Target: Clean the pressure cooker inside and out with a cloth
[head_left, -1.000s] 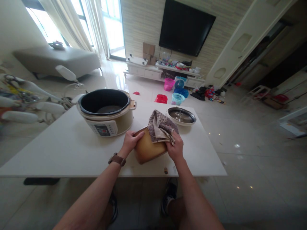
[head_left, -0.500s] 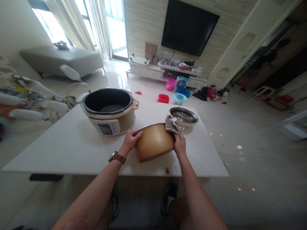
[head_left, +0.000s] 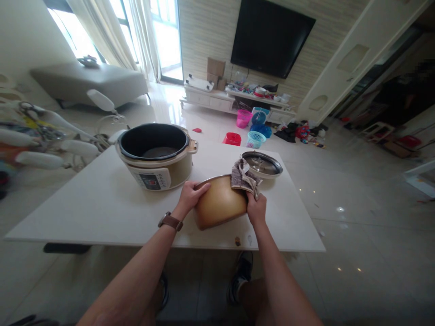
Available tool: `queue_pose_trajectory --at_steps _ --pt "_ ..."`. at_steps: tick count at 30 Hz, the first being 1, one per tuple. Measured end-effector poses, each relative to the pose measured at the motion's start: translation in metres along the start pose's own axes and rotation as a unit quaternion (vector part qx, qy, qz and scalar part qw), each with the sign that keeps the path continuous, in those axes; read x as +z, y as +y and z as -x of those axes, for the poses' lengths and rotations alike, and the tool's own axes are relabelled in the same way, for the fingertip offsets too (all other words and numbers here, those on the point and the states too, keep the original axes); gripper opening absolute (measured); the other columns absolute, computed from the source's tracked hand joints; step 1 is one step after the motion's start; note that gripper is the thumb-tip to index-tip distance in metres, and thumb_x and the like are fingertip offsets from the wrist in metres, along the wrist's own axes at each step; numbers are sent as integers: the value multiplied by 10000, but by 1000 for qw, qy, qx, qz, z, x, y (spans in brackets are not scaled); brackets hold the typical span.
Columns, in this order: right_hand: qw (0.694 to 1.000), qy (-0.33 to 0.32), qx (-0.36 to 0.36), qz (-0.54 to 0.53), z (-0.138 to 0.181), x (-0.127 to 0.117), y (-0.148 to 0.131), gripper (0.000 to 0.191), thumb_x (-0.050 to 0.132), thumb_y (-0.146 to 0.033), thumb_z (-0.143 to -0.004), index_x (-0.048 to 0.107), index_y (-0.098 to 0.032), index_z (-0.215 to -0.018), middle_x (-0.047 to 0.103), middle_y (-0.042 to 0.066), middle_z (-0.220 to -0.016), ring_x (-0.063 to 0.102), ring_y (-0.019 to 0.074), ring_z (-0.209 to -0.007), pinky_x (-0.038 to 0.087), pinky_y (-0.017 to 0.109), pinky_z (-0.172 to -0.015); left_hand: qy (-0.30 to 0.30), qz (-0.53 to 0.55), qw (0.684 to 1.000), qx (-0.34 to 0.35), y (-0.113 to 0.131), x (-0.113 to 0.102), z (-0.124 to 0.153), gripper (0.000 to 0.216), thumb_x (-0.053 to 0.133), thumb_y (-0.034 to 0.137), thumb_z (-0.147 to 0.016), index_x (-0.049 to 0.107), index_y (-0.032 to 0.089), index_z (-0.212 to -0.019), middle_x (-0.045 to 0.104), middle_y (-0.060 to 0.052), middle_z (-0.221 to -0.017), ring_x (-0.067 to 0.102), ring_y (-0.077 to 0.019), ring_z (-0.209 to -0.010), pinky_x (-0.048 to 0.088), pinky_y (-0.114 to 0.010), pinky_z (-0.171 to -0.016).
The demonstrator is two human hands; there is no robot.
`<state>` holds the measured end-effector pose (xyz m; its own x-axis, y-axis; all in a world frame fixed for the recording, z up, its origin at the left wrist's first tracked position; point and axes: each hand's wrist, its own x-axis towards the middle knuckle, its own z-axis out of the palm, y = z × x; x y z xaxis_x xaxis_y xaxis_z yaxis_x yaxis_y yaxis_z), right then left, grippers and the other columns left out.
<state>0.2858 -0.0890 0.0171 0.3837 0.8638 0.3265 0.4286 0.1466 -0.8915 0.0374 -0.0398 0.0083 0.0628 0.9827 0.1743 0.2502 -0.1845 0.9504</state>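
A gold-brown inner pot (head_left: 220, 203) is tilted on its side above the front of the white table, its mouth facing away from me. My left hand (head_left: 190, 197) is closed on the pot's left rim, thumb on the outer wall. At the right rim, my right hand (head_left: 256, 208) grips a patterned grey-brown cloth (head_left: 245, 176), draped over the pot's edge; those fingers are partly hidden. To the left stands the pressure cooker body (head_left: 163, 170), lidless, with a dark interior and a front control panel. Behind the cloth lies a round lid (head_left: 263, 164) with a glass middle.
The white table (head_left: 102, 217) has a small brown mark near its front edge. Beyond it, a red bin (head_left: 232, 138) and a light-blue basket (head_left: 255, 139) stand on the floor. White lamp-like arms (head_left: 76, 148) reach toward the table's left side.
The cloth has shifted slightly left and bunched higher over the pot's rim. My left hand and the pot have moved a little to the right in view.
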Motion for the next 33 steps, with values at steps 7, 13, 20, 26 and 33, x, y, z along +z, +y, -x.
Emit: queue_pose_trajectory --at_steps 7,13,20,26,33 --pt "998 -26 -56 9 4 0 -7 433 624 -432 -933 744 -223 -1292 780 103 -1253 721 317 -1170 538 454 -1035 9 2 1000 -5 0 1 1 595 645 604 -786 291 219 -504 236 41 -530 196 -73 -520 120 -277 -497" --pt "999 -15 -41 18 2 1 -4 415 640 -440 -909 764 -226 -1242 806 94 -1175 739 316 -1113 554 448 -1004 7 18 1000 -16 -3 1 1 608 664 616 -765 292 221 -491 241 45 -511 199 -69 -503 118 -274 -487" --pt "999 -14 -27 14 2 2 -2 403 654 -433 -893 775 -212 -1208 817 95 -1122 744 313 -1103 552 452 -1019 9 11 1000 -16 -5 2 -1 613 663 624 -767 290 223 -492 237 45 -510 198 -70 -505 116 -273 -489" --pt "999 -16 -36 14 2 3 -2 419 664 -426 -882 762 -217 -1232 810 89 -1154 746 303 -1088 556 448 -1020 7 19 1000 -18 -7 1 -1 602 668 615 -761 307 219 -487 250 48 -499 199 -66 -490 119 -264 -477" --pt "999 -18 -45 22 4 3 -5 385 658 -426 -892 771 -235 -1207 812 90 -1138 751 302 -1063 564 424 -979 -4 19 999 -31 -6 -2 -2 601 658 640 -751 308 226 -491 253 46 -503 205 -64 -484 122 -258 -472"
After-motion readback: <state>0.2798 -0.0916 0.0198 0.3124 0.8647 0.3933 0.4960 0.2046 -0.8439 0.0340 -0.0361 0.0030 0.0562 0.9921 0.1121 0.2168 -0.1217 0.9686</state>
